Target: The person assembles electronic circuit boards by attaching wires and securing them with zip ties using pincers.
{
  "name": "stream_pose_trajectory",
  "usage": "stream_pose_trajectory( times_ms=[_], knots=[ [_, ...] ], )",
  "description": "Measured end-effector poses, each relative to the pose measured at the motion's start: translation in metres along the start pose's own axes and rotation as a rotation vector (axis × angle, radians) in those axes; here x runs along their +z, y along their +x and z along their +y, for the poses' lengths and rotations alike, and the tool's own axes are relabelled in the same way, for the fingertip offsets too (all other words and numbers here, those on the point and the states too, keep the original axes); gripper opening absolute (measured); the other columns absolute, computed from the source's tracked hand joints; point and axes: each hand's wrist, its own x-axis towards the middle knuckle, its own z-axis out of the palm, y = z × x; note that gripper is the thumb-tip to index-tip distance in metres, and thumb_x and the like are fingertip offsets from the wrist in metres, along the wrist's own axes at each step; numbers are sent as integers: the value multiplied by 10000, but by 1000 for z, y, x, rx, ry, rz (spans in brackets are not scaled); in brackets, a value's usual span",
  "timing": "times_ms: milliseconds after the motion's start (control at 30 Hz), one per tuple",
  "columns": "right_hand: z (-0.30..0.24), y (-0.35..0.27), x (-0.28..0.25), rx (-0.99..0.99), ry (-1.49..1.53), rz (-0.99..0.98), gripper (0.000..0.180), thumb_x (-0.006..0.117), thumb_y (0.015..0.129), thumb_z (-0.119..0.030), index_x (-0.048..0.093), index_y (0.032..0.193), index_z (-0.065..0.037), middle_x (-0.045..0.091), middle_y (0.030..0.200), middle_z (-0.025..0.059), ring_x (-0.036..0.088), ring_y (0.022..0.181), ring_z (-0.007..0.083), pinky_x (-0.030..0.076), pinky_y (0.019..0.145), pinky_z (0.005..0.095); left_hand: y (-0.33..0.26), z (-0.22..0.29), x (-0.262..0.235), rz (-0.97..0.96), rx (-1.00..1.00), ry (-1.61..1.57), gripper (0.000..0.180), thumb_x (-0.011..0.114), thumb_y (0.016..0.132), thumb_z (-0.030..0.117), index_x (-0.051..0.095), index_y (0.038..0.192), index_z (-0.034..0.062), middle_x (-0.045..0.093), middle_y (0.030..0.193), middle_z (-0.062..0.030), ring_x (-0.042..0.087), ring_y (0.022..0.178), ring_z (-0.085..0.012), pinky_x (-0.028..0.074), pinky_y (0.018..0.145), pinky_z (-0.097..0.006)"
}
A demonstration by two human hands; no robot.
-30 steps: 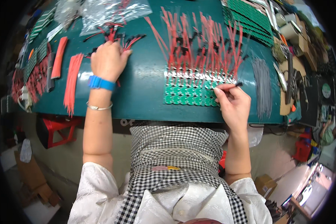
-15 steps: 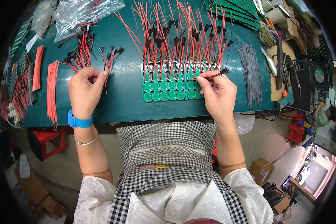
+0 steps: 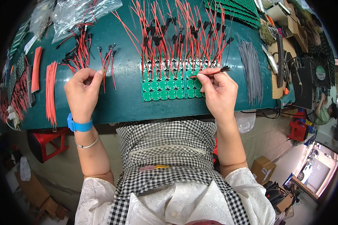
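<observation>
My right hand (image 3: 222, 93) pinches a short red-and-black connector lead (image 3: 224, 69). Its black plug sticks out past my fingers and its bare wire tips point left, over the panel of round green circuit boards (image 3: 163, 94). Many red wires with black plugs (image 3: 156, 40) rise from the panel's upper rows. Over on the left, my left hand (image 3: 82, 90) is closed, thumb against forefinger, beside a small group of connector leads (image 3: 109, 60). Whether a lead is in that pinch cannot be made out. A larger heap of connector leads (image 3: 82, 47) lies just beyond it.
Bundled red wires (image 3: 51, 93) lie left of my left hand, and a sheaf of grey wires (image 3: 250, 71) lies right of the panel. Stacked green panels (image 3: 234, 11) and a clear plastic bag (image 3: 82, 15) are at the back. Tools and cardboard crowd the right edge.
My left hand has shifted slightly left, and the small group of leads beside it now lies more spread out. The right hand keeps its lead in nearly the same place.
</observation>
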Motion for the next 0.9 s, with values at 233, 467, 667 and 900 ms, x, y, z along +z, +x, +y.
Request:
stream_pose_trajectory(
  times_ms=[233,467,667,900],
  knots=[
    [6,-1,2,-66,13,-18,60,752,804,-13,700,818,13,644,728,72,569,560,139,446,524,284,-3,-5,-3,-23,-138,-498,160,633,973,146,653,905,2,637,784,-17,417,559,-20,283,481,-190],
    [-2,4,1,-89,-56,-36,78,750,793,-6,675,799,17,644,736,88,584,580,181,459,543,301,-13,8,-4,-133,-178,-1067,164,561,1016,176,602,994,20,707,883,-140,516,512,-74,366,452,-193],
    [-7,10,-2,-254,-190,-68,140,726,796,-5,595,751,16,641,773,122,630,639,295,503,581,362,-17,12,-3,-183,-227,-1234,131,558,1015,184,603,1005,61,702,945,-150,547,578,-116,428,506,-204],
    [-10,4,1,-282,-307,-51,143,719,803,-20,579,793,2,625,788,134,633,666,336,514,592,406,-22,21,-2,-186,-211,-1318,123,561,1012,172,611,1032,62,695,957,-148,565,621,-133,449,533,-214]
  ],
)
